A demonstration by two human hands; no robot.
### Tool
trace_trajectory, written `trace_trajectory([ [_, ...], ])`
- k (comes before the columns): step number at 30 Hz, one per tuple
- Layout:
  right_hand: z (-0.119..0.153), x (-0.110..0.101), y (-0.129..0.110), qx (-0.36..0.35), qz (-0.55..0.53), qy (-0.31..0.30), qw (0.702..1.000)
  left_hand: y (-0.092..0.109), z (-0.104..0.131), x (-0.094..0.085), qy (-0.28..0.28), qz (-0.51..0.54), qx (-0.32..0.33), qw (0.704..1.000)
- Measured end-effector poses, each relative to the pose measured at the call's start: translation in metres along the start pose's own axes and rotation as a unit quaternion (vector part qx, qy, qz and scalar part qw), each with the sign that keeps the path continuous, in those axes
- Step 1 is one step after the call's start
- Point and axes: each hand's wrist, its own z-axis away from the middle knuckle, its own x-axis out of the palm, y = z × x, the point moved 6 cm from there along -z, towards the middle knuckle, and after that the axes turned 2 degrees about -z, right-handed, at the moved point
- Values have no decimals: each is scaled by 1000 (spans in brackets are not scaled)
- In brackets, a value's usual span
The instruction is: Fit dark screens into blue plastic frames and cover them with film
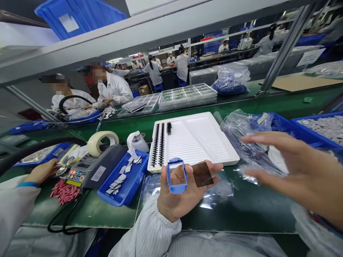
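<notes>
In the middle foreground, my left hand [184,192] is palm up and holds two things. A small blue plastic frame [177,189] with a square opening stands upright between thumb and finger. Beside it, a dark brown see-through square plate [203,174] rests against the fingers. My right hand [292,167] is raised at the right, thumb and fingers wide apart with nothing between them. Behind my left hand lies a white ribbed tray [193,139], with rows of small black parts [158,144] standing along its left side.
A blue bin [120,191] of small white pieces, a grey device [99,167] and a tape roll [103,142] stand left. A co-worker's hand [43,171] is beside pink pieces [64,191]. Plastic bags [241,125] and a blue bin [302,125] sit right; a shelf beam [160,28] crosses above.
</notes>
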Motion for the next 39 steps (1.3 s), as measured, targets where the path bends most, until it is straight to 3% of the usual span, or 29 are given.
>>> trace_trajectory([
  [3, -11, 21, -61, -184, -148, -52, 970, 5, 7, -3, 2, 5, 4, 1000],
  [5, -18, 31, -76, -219, -170, -75, 958, 8, 12, -6, 5, 8, 7, 1000],
  [12, -30, 50, -80, -164, -250, -129, 945, 17, 24, -11, 6, -1, 31, 1000],
  [17, -30, 51, -83, -146, -296, -123, 936, 20, 28, -22, 49, -14, 11, 999],
  [21, -33, 50, -82, -131, -273, -90, 949, 21, 32, -39, 87, -61, 13, 994],
  [26, -35, 64, -89, -133, -217, -161, 954, 14, 35, -56, 108, -115, 9, 987],
  [33, -31, 74, -95, -153, -144, -179, 961, 16, 38, -61, 89, -131, 41, 987],
  [39, -27, 79, -89, -114, -129, -168, 971, 17, 39, -66, 103, -150, 38, 983],
])
